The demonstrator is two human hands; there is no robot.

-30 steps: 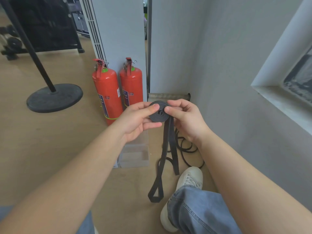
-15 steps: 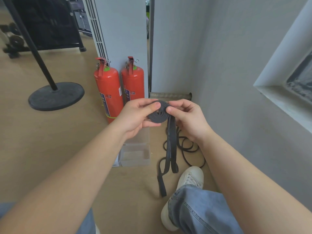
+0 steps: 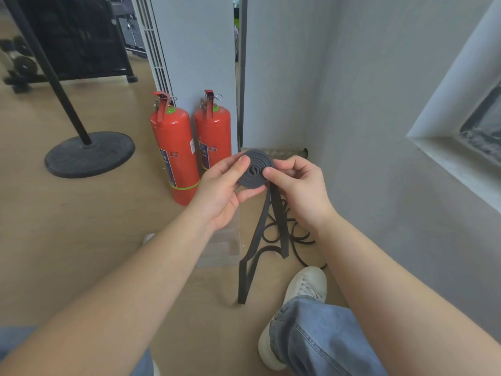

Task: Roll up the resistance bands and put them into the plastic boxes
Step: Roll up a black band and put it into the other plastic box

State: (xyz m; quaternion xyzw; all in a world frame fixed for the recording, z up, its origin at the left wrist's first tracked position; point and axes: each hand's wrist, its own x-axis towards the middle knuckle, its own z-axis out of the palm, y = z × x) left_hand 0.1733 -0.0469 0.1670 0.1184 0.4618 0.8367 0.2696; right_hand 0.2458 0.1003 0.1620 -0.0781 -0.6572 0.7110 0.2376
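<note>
Both hands hold the flat black rubber resistance band (image 3: 254, 169), wound into a spiral coil at chest height; the left hand (image 3: 222, 191) pinches its left edge, the right hand (image 3: 298, 185) pinches the right; its loose tail hangs to the wooden floor (image 3: 81, 226) beside a clear plastic box (image 3: 219, 251).

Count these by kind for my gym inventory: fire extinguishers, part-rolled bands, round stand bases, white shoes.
Fire extinguishers: 2
Part-rolled resistance band: 1
Round stand base: 1
White shoe: 1
Total: 5
</note>
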